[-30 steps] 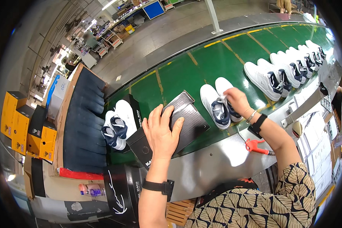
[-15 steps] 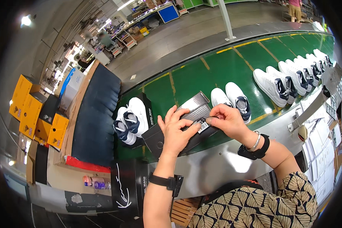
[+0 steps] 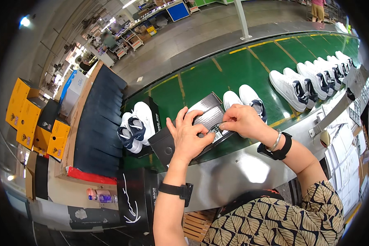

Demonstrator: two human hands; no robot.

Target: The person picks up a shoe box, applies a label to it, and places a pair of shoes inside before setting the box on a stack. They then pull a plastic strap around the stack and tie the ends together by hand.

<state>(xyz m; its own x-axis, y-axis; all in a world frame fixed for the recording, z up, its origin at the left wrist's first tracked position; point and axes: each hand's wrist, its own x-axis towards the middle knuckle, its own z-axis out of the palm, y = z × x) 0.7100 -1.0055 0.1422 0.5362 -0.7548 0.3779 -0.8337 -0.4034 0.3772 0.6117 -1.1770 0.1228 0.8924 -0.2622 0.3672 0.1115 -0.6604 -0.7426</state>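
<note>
Head view showed both hands meeting over a black box (image 3: pixel 162 144), which lay slantwise beneath them, above the near side of a green belt (image 3: pixel 199 84). The left hand (image 3: pixel 188 141) was spread across the box with its fingers apart and slightly bent, bearing on it rather than wrapped around it, and its thumb reached a small pale label (image 3: pixel 218 132). The right hand (image 3: pixel 250 123) had its thumb and forefinger drawn close together at the label's other end (whether they pinched the label or only the box's edge could not be told).

A second earlier, the right hand had been at the white shoes (image 3: pixel 250 95) just beyond it; since then it had come over to the box, where the label now showed between the two hands. That change seemed to bring both hands' work to one spot, the left steadying, the right minding the label.

Another white pair (image 3: pixel 142 114) stood left of the left hand, and a row of shoes (image 3: pixel 288 89) ran off to the right hand's right.
</note>
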